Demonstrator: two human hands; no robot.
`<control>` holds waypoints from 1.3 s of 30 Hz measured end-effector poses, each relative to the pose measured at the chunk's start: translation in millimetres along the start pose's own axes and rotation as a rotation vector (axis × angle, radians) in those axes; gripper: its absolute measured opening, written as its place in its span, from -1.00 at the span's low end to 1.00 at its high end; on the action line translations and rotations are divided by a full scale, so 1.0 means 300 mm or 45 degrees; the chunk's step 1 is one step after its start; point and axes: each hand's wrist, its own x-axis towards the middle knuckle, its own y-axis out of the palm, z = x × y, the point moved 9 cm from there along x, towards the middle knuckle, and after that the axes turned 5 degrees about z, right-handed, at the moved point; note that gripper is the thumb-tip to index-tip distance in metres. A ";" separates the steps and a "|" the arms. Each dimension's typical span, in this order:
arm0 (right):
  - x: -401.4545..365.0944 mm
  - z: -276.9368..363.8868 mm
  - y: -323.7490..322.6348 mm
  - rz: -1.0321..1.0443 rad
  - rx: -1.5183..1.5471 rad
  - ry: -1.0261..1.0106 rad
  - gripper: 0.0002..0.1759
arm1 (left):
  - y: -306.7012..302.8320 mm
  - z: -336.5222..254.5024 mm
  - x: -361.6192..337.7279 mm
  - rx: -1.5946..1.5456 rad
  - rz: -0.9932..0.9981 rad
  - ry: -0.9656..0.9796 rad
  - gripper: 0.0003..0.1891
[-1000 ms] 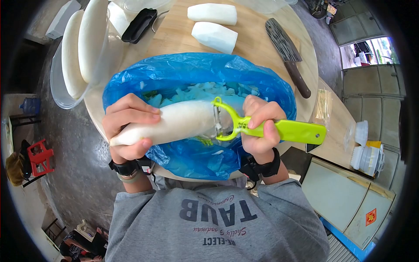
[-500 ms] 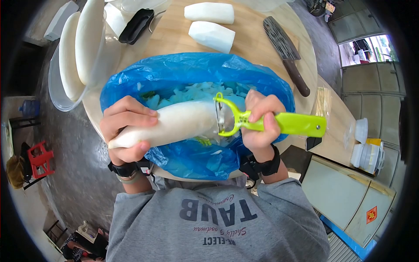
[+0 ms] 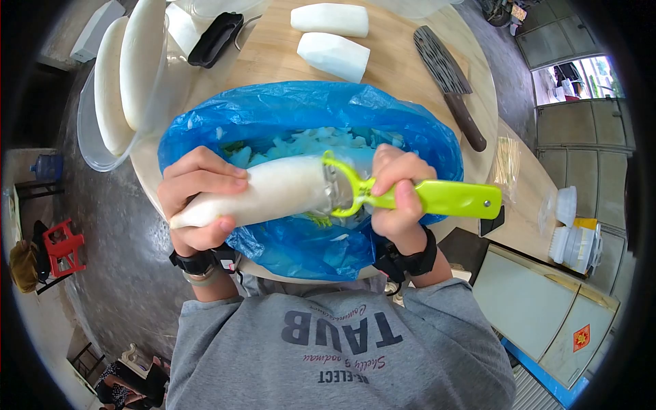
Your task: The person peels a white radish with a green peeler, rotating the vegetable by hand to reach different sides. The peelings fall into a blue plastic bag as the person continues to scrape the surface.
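A large white radish lies slantwise above a blue plastic bag. My left hand is wrapped round its tapered left end. In my right hand is a green peeler, its blade against the radish's right part. Beneath them, pale peelings and some green bits lie inside the open bag. The radish's far right end is partly hidden behind the peeler and my right hand.
Two peeled radish pieces lie on a wooden board. A knife rests at the right. Whole radishes stand in a clear tub at the left. Skewers and plastic containers are further right.
My right hand and the peeler have moved a little left along the radish. My left hand keeps its hold in nearly the same place.
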 end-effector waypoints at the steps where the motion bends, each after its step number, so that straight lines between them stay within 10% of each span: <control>1: -0.003 -0.004 -0.020 -0.051 -0.010 -0.003 -0.70 | 0.000 -0.001 0.000 -0.006 -0.001 -0.002 -0.61; 18: 0.008 -0.018 0.038 0.132 0.165 0.114 -0.69 | 0.001 -0.004 0.000 0.012 0.008 0.032 -0.62; 27: -0.011 -0.070 -0.081 -0.366 0.502 0.249 -0.74 | 0.007 -0.009 0.001 -0.041 0.031 0.087 -0.63; 39: 0.000 -0.026 0.032 0.092 0.219 0.152 -0.74 | 0.011 -0.010 -0.003 -0.110 0.011 0.099 -0.63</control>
